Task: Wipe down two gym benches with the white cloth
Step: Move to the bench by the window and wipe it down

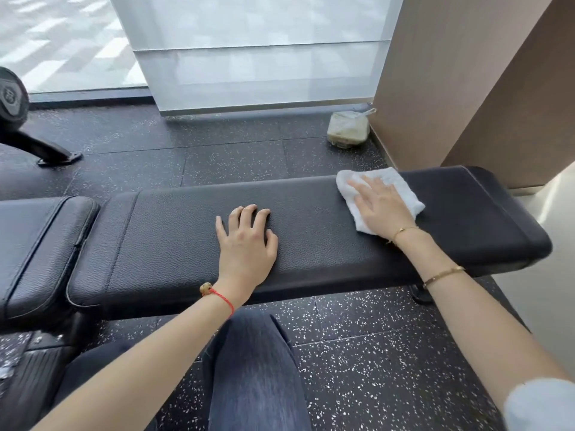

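Observation:
A long black padded gym bench (326,231) runs across the middle of the view. A folded white cloth (401,188) lies on its right part. My right hand (381,205) presses flat on the cloth with straight fingers. My left hand (247,241) rests on the bare bench pad near its middle, fingers spread and slightly bent. A separate black seat pad (40,244) adjoins the bench at the left.
Black speckled rubber floor (389,353) lies all around. A small clear container (348,129) stands on the floor by the brown wall panel (466,88) at the back right. A black machine leg (46,150) is at the far left. My knee in jeans (255,368) is in front.

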